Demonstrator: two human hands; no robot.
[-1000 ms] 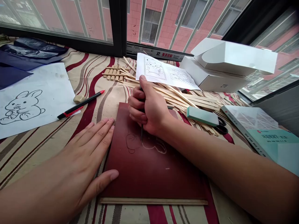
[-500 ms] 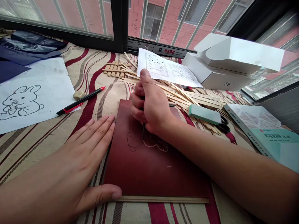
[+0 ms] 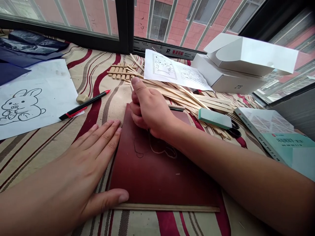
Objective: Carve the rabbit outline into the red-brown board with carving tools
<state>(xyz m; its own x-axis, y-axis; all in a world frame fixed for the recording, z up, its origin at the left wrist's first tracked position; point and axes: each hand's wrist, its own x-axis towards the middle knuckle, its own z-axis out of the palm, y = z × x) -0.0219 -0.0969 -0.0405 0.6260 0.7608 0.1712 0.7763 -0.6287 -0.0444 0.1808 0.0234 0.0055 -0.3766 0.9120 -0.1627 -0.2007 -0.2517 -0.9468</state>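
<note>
A dark red board with a pale edge lies flat on the striped cloth. Flat beside its left edge rests my left hand, fingers stretched out and thumb on the near-left corner. Over the board's upper part, my right hand is closed with the thumb up, around a carving tool almost wholly hidden by the fingers. Below that hand, a pale cut line curves across the board. A thin dark drawn outline shows to its left. Another slim tool lies at the board's far edge, partly behind my right wrist.
Left lies a paper with a rabbit drawing, a black-and-red pen and an eraser-like lump. Beyond the board are wood strips, a printed sheet, a green-and-white block, a white box and a book.
My right hand has moved left and slightly away along the board, and the tool's dark shaft is now mostly out of sight. My left hand stays in place.
</note>
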